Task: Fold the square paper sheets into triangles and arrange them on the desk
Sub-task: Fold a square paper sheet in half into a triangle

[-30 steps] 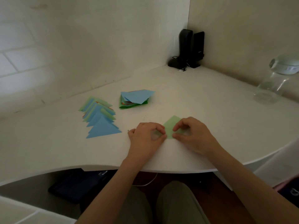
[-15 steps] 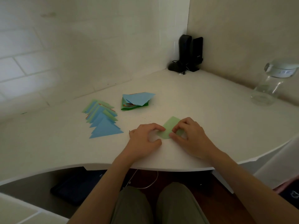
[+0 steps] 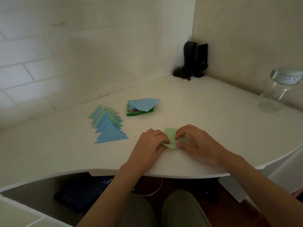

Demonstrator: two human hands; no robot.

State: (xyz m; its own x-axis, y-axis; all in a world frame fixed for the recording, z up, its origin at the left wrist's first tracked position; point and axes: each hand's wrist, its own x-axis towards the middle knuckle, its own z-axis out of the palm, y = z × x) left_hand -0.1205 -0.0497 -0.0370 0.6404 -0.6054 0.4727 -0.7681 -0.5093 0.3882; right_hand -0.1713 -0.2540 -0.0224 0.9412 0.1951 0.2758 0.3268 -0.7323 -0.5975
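Head view: fingers [image 3: 164, 139] of the left hand [image 3: 151, 145] curled, tips pressed down on the near-left part of the green sheet [image 3: 171, 136]; whether pinching an edge or only pressing flat, cannot tell. Fingers [image 3: 179, 134] of the right hand [image 3: 196, 145] likewise curled, tips on the sheet's right side, thumb low at its near corner. Sheet lying on the table [image 3: 205, 112], between both hands, close to the table's front edge [image 3: 180, 175].

Likely mid-fold, corners being matched. Risks from here, as a judgement:
- Corners slipping out of line if one hand presses before the other holds firm, giving a lopsided triangle.
- Thin paper skating on the smooth top under a sideways push, since little of it is pinned.
- Crease run too near the front edge, sending the sheet off into the lap.

Beyond the sheet, to its left: row of folded triangles [image 3: 106, 126], overlapping like tiles, the nearest blue one just beside the left hand. Careless sweep of that wrist could scatter the row. Behind the sheet and leftward: stack of unfolded sheets [image 3: 141, 107], well apart, top blue sheet askew.

Open room: broad bare stretch right of the sheet, running toward the glass jar [image 3: 277, 92] at the far right wall. Black speakers [image 3: 195, 59] in the far corner, well out of reach. Nearest hazard remains the front edge, just below both wrists.
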